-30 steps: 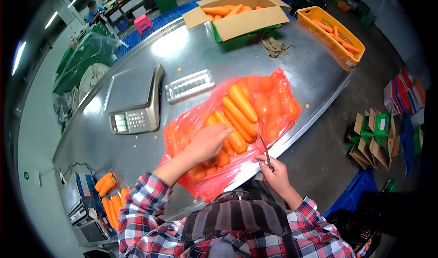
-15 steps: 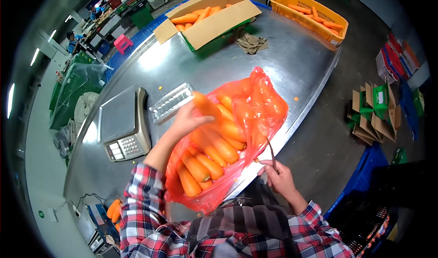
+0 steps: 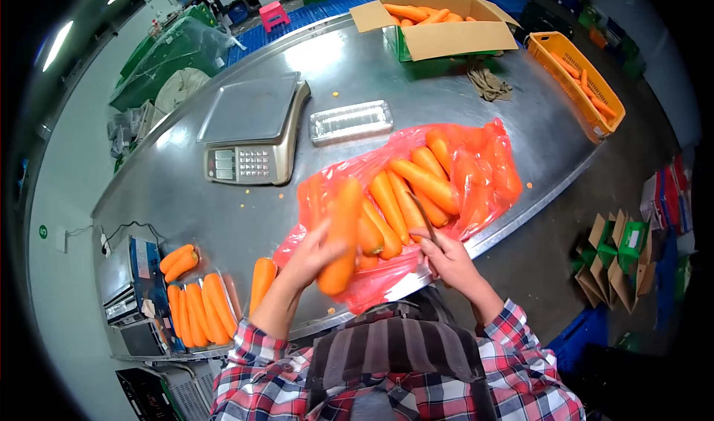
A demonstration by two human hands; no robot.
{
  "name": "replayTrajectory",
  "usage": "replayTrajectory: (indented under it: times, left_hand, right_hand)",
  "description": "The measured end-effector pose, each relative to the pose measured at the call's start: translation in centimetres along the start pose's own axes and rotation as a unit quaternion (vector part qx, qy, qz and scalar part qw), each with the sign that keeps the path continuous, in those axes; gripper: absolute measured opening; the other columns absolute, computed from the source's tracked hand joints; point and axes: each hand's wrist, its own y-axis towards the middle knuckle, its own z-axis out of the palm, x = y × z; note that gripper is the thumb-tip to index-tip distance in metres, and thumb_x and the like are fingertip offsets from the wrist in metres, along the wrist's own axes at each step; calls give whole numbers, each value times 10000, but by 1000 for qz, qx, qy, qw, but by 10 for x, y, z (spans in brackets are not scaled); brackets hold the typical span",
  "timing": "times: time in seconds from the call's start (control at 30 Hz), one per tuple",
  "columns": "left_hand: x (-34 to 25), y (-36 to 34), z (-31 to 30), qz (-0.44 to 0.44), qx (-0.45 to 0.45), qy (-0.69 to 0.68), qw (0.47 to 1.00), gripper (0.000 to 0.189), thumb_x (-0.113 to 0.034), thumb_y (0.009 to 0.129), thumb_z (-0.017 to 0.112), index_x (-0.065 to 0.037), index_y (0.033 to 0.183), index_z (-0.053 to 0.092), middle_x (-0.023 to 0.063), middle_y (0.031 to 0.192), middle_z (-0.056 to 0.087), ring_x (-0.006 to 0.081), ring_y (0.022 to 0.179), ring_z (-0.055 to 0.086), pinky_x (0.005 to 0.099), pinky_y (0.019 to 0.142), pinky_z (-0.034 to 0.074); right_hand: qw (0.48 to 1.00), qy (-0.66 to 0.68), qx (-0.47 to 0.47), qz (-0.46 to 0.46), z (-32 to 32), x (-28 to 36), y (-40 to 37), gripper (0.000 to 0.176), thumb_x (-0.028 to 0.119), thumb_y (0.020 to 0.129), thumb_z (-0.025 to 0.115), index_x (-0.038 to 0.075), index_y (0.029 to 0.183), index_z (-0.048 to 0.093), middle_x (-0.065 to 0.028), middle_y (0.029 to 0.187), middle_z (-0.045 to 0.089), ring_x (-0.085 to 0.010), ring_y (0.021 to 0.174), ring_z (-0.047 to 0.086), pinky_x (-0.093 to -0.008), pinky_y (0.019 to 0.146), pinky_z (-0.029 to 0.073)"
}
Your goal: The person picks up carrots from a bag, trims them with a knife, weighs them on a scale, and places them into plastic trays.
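My left hand grips a large orange carrot, which is blurred by motion and held upright over the near left part of an opened red plastic bag. Several more carrots lie side by side in the bag, some still covered by its red film on the right. At the table's near edge, my right hand is closed around a thin dark knife, its slim blade pointing up and away over the carrots. The knife's handle is mostly hidden by the fingers.
A scale and a clear plastic tray stand beyond the bag on the metal table. Carrots in a tray lie at the near left. A cardboard box and a yellow crate, both with carrots, stand at the back right.
My left hand has drawn the carrot toward me, off the far part of the bag. The view has turned left, bringing the near-left carrots into sight. My right hand keeps the knife.
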Motion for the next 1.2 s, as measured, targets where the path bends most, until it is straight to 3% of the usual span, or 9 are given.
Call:
replayTrajectory:
  times: [0.07, 0.27, 0.53, 0.63, 0.7, 0.77, 0.83, 1.0, 1.2]
  left_hand:
    - [-10, -20, 16, -19, 3, 254, 967, 618, -398, 851, 642, 2, 1286, 462, 118, 1140, 587, 260, 1029, 594, 330, 883, 463]
    - [-21, -36, 33, -43, 1, 402, 915, 597, -405, 800, 688, -65, 1260, 516, 141, 1038, 643, 251, 945, 645, 328, 818, 493]
    - [-33, -27, 44, -59, 28, 453, 889, 610, -439, 780, 690, -30, 1208, 541, 161, 1047, 644, 276, 955, 644, 351, 815, 495]
    - [-30, -33, 29, 60, 56, 389, 918, 607, -431, 798, 678, 4, 1196, 531, 170, 1068, 634, 279, 975, 635, 371, 824, 495]
    - [-16, -22, 19, 86, 9, 85, 993, 605, -412, 814, 668, 18, 1208, 506, 181, 1095, 613, 295, 1002, 621, 400, 845, 497]
    - [-16, -19, 23, 56, -65, -256, 963, 550, -355, 853, 634, 15, 1223, 463, 212, 1179, 551, 346, 1103, 558, 481, 949, 449]
    - [-5, -10, 24, 25, -108, -344, 932, 521, -342, 868, 616, 12, 1219, 463, 202, 1208, 535, 346, 1161, 510, 502, 1009, 388]
    - [18, 9, 30, 40, -197, -485, 851, 467, -310, 895, 578, -29, 1248, 456, 127, 1282, 511, 304, 1244, 433, 479, 1083, 290]
    - [5, 12, 48, 50, -223, -483, 845, 499, -368, 943, 454, -64, 1333, 387, 111, 1368, 441, 284, 1279, 390, 469, 1086, 284]
  right_hand:
    - [998, -42, 17, -52, 6, 8, 5, 320, 175, 969, 472, 34, 1249, 537, -25, 738, 512, -80, 674, 515, -226, 656, 456]
    - [973, -158, 50, -160, 21, 39, -1, 304, 58, 905, 534, 14, 1205, 559, -202, 1052, 641, -288, 936, 654, -302, 788, 509]
    - [937, -274, -49, -212, 18, 12, -4, 354, 10, 830, 536, 49, 1177, 593, -196, 823, 639, -289, 735, 655, -328, 658, 513]
    - [926, -354, -58, -116, -3, -23, 2, 288, 68, 848, 560, 60, 1130, 618, -202, 873, 648, -332, 791, 652, -379, 668, 522]
    - [948, -280, -112, -102, -9, -42, 3, 265, 92, 880, 562, 35, 1135, 613, -131, 710, 615, -201, 634, 614, -304, 597, 487]
    - [975, -176, -128, -47, 3, -20, -3, 285, 96, 890, 567, 17, 1162, 592, -83, 662, 556, -113, 610, 540, -256, 582, 451]
    - [983, -104, -143, -57, 17, 8, -3, 313, 94, 891, 573, 4, 1191, 568, -51, 658, 506, -62, 625, 474, -223, 580, 420]
    - [923, -268, -121, -247, 45, 15, 3, 551, -33, 773, 546, 10, 1312, 441, -210, 907, 624, -325, 810, 641, -353, 718, 509]
    - [868, -336, -150, -333, 63, 27, 17, 686, -37, 703, 614, -23, 1347, 380, -218, 949, 624, -324, 803, 637, -376, 699, 513]
